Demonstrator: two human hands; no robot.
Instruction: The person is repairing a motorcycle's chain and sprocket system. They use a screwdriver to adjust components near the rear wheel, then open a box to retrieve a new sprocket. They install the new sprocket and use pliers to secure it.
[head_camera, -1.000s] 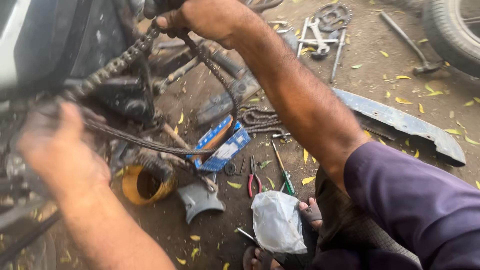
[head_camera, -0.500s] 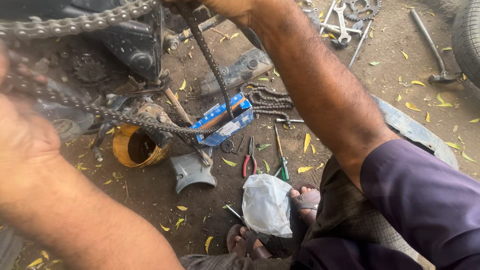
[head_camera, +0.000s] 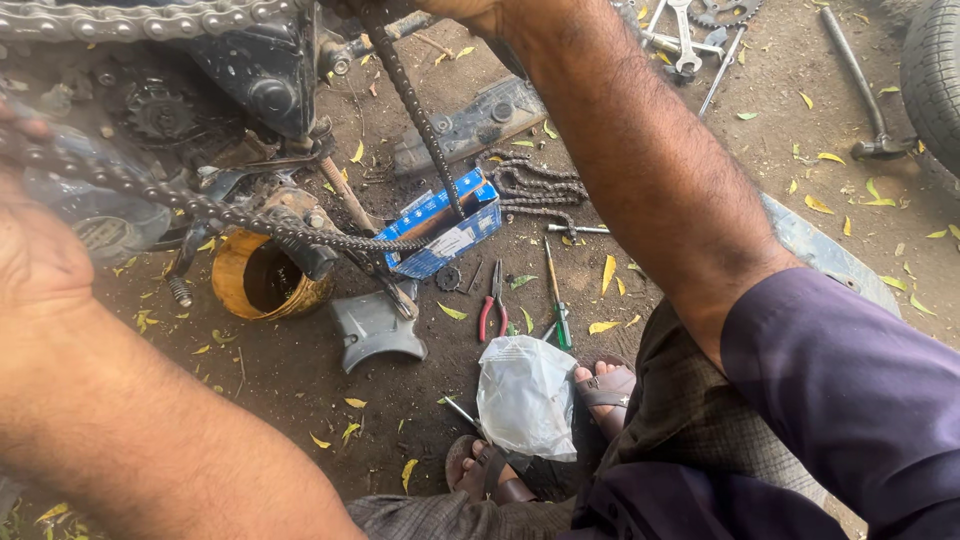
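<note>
A greasy drive chain (head_camera: 300, 232) sags in a loop from my left hand (head_camera: 35, 260) at the left edge down over a blue box (head_camera: 440, 225), then climbs to my right hand (head_camera: 470, 10) at the top edge. Both hands seem closed on the chain, though the left fingers are blurred and the right hand is mostly cut off. Another run of chain (head_camera: 150, 18) lies across the top left. Below it are a small sprocket (head_camera: 160, 110) and the dark engine casing (head_camera: 260, 70) of a motorcycle.
On the dirt lie a yellow tin (head_camera: 262, 278), a grey cover (head_camera: 375, 325), red pliers (head_camera: 492, 310), a green screwdriver (head_camera: 555, 300), a white plastic bag (head_camera: 525, 395), a loose chain (head_camera: 535, 190), spanners (head_camera: 685, 35), a hammer (head_camera: 860, 85) and a tyre (head_camera: 935, 70).
My left hand has come closer and lower at the left edge. My right hand has risen almost out of view. The chain loop now hangs lower over the blue box.
</note>
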